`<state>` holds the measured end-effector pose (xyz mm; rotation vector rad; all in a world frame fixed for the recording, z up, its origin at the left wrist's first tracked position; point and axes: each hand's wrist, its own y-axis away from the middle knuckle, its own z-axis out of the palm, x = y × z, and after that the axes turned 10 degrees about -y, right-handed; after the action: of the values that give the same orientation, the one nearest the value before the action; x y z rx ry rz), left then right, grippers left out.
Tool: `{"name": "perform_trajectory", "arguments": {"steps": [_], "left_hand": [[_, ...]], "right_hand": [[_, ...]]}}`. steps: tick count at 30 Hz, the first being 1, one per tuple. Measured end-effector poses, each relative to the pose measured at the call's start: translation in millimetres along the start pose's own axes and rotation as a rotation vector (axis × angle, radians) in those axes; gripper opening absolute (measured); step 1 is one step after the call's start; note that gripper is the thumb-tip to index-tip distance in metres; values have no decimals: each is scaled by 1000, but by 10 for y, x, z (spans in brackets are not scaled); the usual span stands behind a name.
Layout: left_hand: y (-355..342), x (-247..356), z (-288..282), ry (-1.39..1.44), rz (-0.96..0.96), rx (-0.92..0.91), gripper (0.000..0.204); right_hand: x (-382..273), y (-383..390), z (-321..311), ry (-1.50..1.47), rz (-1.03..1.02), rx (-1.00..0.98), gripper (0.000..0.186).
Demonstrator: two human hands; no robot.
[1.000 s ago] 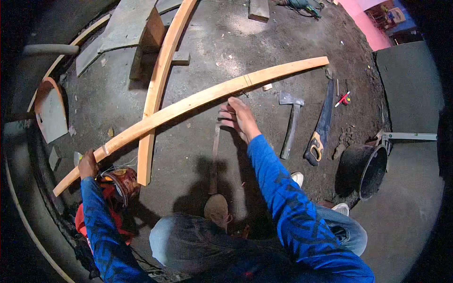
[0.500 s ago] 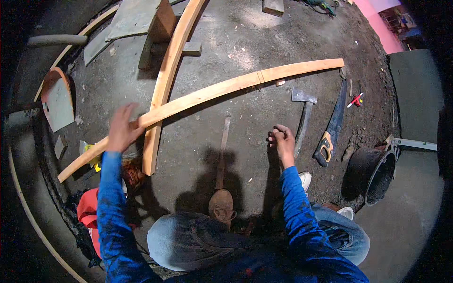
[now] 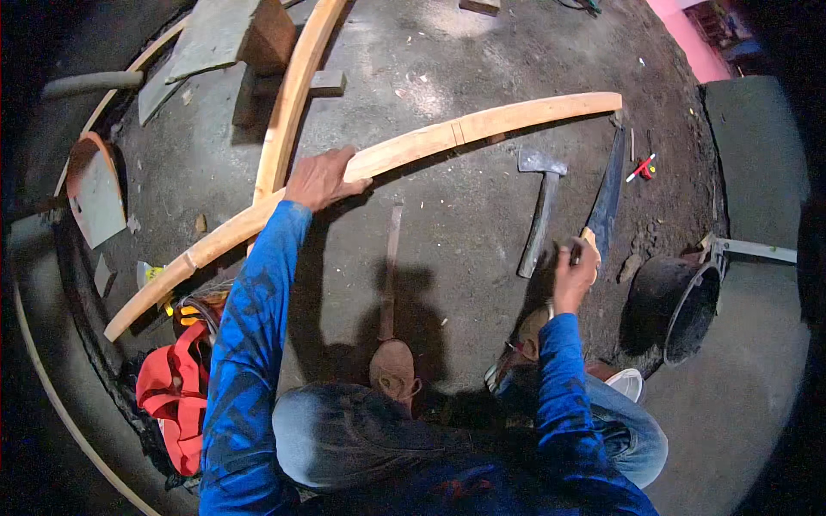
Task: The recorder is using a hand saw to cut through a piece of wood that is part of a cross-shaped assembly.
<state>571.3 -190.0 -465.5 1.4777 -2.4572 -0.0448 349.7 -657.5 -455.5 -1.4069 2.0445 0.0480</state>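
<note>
A long, curved wooden beam point(image 3: 404, 151) lies across the floor from lower left to upper right, with pencil lines across its top. My left hand point(image 3: 323, 178) wraps over it left of its middle, thumb along the near side. Beneath it, near that hand, a second wooden beam point(image 3: 297, 90) runs away toward the far left. On the right, my right hand point(image 3: 575, 277) is closed at the handle of a handsaw point(image 3: 607, 202) and covers most of that handle; the blade points away from me. Left of the saw lies an axe point(image 3: 540, 206).
A red and white marker-like stick point(image 3: 641, 168) lies beyond the saw. At right stands a black bucket point(image 3: 658, 310). Red straps point(image 3: 176, 387) lie beside my left arm. A flat metal strip point(image 3: 391, 267) reaches my shoe. Boards point(image 3: 211, 43) stand at the far left.
My left hand has moved right along the curved beam and now grips it. My right hand has moved right and nearer, from beside the axe to the handsaw's handle. The view has shifted slightly.
</note>
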Motion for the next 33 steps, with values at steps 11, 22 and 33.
{"name": "perform_trajectory", "arguments": {"steps": [11, 22, 33], "left_hand": [[140, -83, -108, 107, -2, 16, 55], [42, -75, -122, 42, -62, -114, 65], [-1, 115, 195, -130, 5, 115, 56]], "right_hand": [[128, -82, 1, 39, -110, -65, 13], [-1963, 1331, 1356, -217, 1, -1112, 69], [-1787, 938, 560, -395, 491, -684, 50]]}}
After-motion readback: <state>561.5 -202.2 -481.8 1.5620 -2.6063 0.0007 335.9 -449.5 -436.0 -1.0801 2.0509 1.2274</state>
